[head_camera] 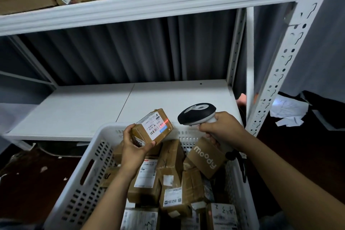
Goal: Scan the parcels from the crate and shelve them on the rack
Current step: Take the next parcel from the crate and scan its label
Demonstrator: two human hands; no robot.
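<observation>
Left hand, right hand — fingers curled, gripping.

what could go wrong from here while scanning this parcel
1. The red scan line sits near the label's edge, off the long barcode, so the scanner in the right hand may miss the read.
2. The left hand grips the parcel by one end only. It might slip back into the crate and get mixed with the parcels lying there.
</observation>
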